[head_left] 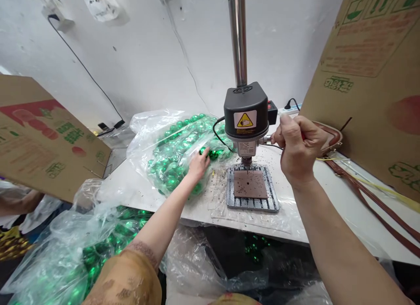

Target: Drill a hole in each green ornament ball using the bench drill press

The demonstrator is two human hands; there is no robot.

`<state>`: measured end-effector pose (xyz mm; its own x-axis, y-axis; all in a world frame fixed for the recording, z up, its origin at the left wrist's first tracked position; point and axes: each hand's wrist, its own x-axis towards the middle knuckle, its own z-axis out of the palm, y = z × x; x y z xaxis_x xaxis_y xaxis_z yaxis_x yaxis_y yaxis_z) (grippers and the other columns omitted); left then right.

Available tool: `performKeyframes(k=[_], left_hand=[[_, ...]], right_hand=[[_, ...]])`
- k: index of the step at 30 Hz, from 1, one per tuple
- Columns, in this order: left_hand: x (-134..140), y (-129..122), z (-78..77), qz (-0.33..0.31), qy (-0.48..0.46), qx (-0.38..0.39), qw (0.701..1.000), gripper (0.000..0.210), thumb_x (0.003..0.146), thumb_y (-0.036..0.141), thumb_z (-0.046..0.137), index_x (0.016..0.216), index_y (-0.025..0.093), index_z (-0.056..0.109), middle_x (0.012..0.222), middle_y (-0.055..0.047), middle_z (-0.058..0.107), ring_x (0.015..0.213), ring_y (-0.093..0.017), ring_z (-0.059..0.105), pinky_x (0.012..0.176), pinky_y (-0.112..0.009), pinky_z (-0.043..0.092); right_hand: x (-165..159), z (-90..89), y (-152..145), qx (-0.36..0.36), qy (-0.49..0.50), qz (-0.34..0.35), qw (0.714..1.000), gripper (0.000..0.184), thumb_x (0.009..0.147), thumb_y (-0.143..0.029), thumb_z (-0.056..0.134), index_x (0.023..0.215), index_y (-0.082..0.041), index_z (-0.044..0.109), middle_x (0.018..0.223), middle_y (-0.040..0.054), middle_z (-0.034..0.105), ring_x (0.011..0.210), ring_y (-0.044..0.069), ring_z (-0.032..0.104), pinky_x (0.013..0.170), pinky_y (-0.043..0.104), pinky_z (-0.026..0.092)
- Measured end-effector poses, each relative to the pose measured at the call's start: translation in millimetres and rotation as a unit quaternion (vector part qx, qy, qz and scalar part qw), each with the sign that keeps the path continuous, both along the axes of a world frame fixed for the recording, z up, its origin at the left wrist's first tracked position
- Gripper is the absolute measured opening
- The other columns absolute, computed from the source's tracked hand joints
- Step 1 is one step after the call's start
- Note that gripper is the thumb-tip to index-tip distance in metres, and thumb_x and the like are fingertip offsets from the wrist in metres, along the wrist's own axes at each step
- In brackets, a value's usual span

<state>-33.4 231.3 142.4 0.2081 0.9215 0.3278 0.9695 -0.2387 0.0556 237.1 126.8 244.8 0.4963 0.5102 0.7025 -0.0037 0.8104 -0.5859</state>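
Note:
My left hand reaches into a clear plastic bag of shiny green balls. Its visible fingers are stretched apart, with the tips against the balls at the bag's mouth. On the right, my right hand is closed in a fist round the feed lever of a small drill press, a bit of red showing between the fingers. Under the chuck, a brown square plate with a small hole lies on the slotted metal base. No ball is seen on the plate.
Dark shavings are scattered around the base. Cardboard boxes stand at left and right. A brown strap lies on the white table. Another bag of green balls is below at left, near another person's arm.

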Motion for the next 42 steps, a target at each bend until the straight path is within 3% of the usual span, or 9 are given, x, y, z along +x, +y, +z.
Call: performKeyframes(k=[5, 8, 10, 14, 18, 21, 27, 32, 42], left_hand=[[-17, 2, 12.4, -0.019, -0.227, 0.069, 0.971, 0.039, 0.091, 0.023, 0.066, 0.13, 0.022, 0.065, 0.096, -0.008, 0.068, 0.094, -0.027, 0.065, 0.09, -0.039, 0.05], [-2, -16, 5.8, -0.055, -0.374, 0.031, 0.925, 0.035, 0.085, 0.032, 0.074, 0.117, 0.023, 0.065, 0.087, -0.002, 0.065, 0.08, -0.019, 0.063, 0.081, -0.034, 0.051], [18, -35, -3.7, -0.089, -0.513, -0.052, 0.852, 0.043, 0.083, 0.041, 0.076, 0.118, 0.024, 0.059, 0.082, 0.001, 0.062, 0.07, -0.015, 0.063, 0.073, -0.03, 0.052], [58, -71, -20.3, -0.106, -0.724, -0.221, 0.645, 0.057, 0.083, 0.05, 0.072, 0.128, 0.026, 0.046, 0.084, 0.001, 0.067, 0.066, -0.016, 0.069, 0.066, -0.029, 0.054], [77, -85, -27.3, -0.083, -0.771, -0.28, 0.566, 0.06, 0.081, 0.045, 0.076, 0.13, 0.026, 0.049, 0.091, -0.003, 0.072, 0.066, -0.016, 0.07, 0.061, -0.028, 0.054], [81, -86, -32.3, -0.071, -0.758, -0.286, 0.582, 0.062, 0.075, 0.048, 0.083, 0.125, 0.025, 0.054, 0.09, -0.002, 0.072, 0.06, -0.014, 0.067, 0.052, -0.024, 0.048], [89, -82, -44.2, -0.095, -0.686, -0.235, 0.682, 0.064, 0.067, 0.054, 0.09, 0.113, 0.02, 0.061, 0.084, 0.0, 0.072, 0.065, -0.012, 0.064, 0.058, -0.022, 0.047], [93, -77, -52.9, -0.137, -0.657, -0.239, 0.702, 0.065, 0.069, 0.057, 0.088, 0.114, 0.02, 0.059, 0.096, -0.004, 0.075, 0.087, -0.017, 0.07, 0.08, -0.028, 0.053], [99, -76, -61.9, -0.181, -0.585, -0.218, 0.76, 0.056, 0.076, 0.053, 0.084, 0.116, 0.02, 0.061, 0.103, -0.005, 0.073, 0.088, -0.017, 0.066, 0.08, -0.028, 0.05]], right_hand=[[-1, 0.7, 0, 0.008, 0.003, 0.002, 1.0, 0.052, 0.088, -0.04, 0.068, 0.05, -0.021, 0.038, 0.045, -0.007, 0.033, 0.043, 0.005, 0.032, 0.047, 0.03, 0.029], [-2, 1.4, 0, 0.012, 0.003, -0.003, 1.0, 0.052, 0.088, -0.038, 0.067, 0.05, -0.021, 0.036, 0.045, -0.0074, 0.032, 0.043, 0.005, 0.033, 0.047, 0.029, 0.028], [-2, 1.3, 0, 0.013, -0.002, -0.006, 1.0, 0.052, 0.089, -0.037, 0.067, 0.051, -0.021, 0.035, 0.045, -0.0072, 0.033, 0.043, 0.005, 0.034, 0.046, 0.029, 0.028], [-1, 0.6, 0, 0.014, -0.008, -0.004, 1.0, 0.051, 0.089, -0.038, 0.067, 0.053, -0.021, 0.035, 0.047, -0.0067, 0.034, 0.044, 0.006, 0.036, 0.047, 0.029, 0.03], [-1, -0.3, 0, 0.009, -0.007, -0.004, 1.0, 0.051, 0.089, -0.038, 0.066, 0.053, -0.021, 0.036, 0.046, -0.007, 0.032, 0.044, 0.005, 0.033, 0.048, 0.029, 0.031], [-1, -0.7, 1, 0.007, -0.01, -0.013, 1.0, 0.05, 0.09, -0.04, 0.065, 0.054, -0.021, 0.036, 0.047, -0.0072, 0.033, 0.045, 0.004, 0.033, 0.049, 0.028, 0.033], [-2, 1.0, -1, 0.024, -0.034, -0.026, 0.999, 0.051, 0.093, -0.038, 0.062, 0.055, -0.02, 0.033, 0.049, -0.0073, 0.033, 0.045, 0.003, 0.035, 0.05, 0.026, 0.034], [-2, 1.9, -1, 0.039, -0.042, -0.025, 0.998, 0.05, 0.093, -0.034, 0.061, 0.055, -0.02, 0.032, 0.049, -0.007, 0.032, 0.045, 0.004, 0.036, 0.048, 0.028, 0.029], [-3, 1.6, -2, 0.035, -0.044, -0.028, 0.998, 0.05, 0.094, -0.037, 0.06, 0.055, -0.02, 0.034, 0.05, -0.0054, 0.032, 0.047, 0.006, 0.035, 0.05, 0.03, 0.029]])
